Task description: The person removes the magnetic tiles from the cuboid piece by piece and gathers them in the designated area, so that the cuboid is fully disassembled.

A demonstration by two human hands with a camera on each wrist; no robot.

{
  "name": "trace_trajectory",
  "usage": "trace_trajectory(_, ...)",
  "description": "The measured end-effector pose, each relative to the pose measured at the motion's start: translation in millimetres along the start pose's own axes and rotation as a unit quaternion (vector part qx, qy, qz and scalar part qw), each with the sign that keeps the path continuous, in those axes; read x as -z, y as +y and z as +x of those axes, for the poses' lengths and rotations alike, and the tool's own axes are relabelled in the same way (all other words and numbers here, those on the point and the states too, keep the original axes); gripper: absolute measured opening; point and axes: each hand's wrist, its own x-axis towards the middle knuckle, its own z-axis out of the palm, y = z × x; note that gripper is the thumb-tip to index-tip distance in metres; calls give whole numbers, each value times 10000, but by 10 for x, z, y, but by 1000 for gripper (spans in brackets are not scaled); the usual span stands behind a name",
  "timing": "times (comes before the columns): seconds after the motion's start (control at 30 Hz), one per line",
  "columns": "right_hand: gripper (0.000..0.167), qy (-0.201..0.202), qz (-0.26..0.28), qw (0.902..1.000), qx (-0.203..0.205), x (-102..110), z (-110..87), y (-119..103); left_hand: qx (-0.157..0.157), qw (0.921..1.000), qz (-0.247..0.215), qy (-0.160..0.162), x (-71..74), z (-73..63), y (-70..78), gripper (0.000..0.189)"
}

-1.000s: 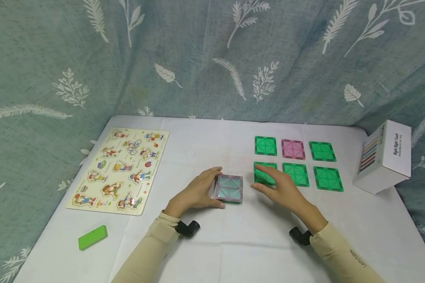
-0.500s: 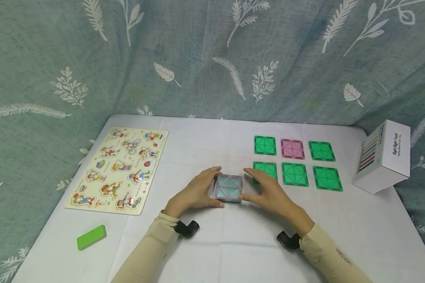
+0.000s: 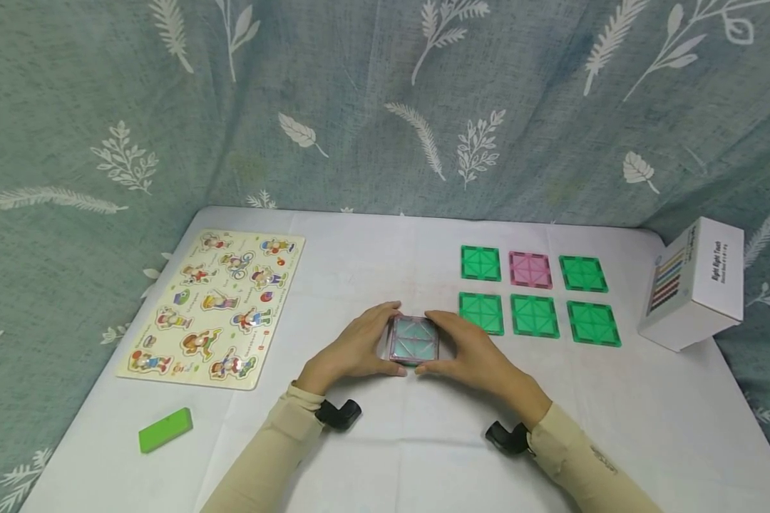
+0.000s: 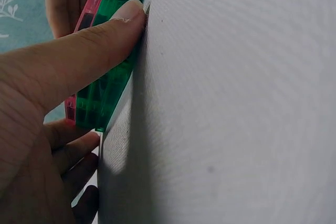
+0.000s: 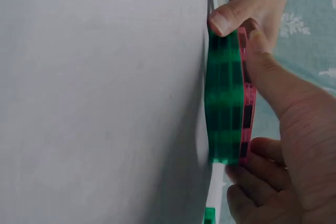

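A stack of square magnetic tiles (image 3: 414, 340) lies on the table between both hands. Its top layer is a pink magnetic tile (image 5: 249, 108), with several green ones below (image 5: 224, 98). My left hand (image 3: 358, 345) grips the stack from the left, thumb (image 4: 118, 32) along the green near edges and fingers round the far side. From the right, my right hand (image 3: 475, 353) pinches the pink tile, thumb (image 5: 258, 43) at its near edge and fingers (image 5: 268, 150) at the far edge.
Right of the stack lie two rows of single tiles, green (image 3: 535, 316) apart from one pink (image 3: 530, 270). A white box (image 3: 696, 288) stands at the right edge. At left are a picture puzzle board (image 3: 214, 306) and a green block (image 3: 165, 430). A leaf-patterned curtain (image 3: 372, 107) hangs behind.
My right hand has moved left from over the green tiles to the stack, and its thumb and fingers have closed on the top edges. My left hand has stayed in place.
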Motion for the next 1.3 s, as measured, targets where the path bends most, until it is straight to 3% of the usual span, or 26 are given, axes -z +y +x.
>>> trace_trajectory(0.47, 91, -184, -205, 9995, -130, -67, 57, -58, -63, 9999, -137, 25, -30, -10, -28, 103)
trace_trajectory(0.8, 87, -51, -444, 9988, -176, -23, 98, -104, -196, 9997, -99, 101, -19, -16, -24, 100)
trace_trajectory(1.03, 85, 92, -610, 9981, 32, -22, 124, -101, -182, 9998, -47, 61, -13, -13, -23, 99)
trace_trajectory(1.3, 84, 65, -472, 9988, -110, -14, 144, -113, -247, 9996, 66, 143, -16, -24, -18, 98)
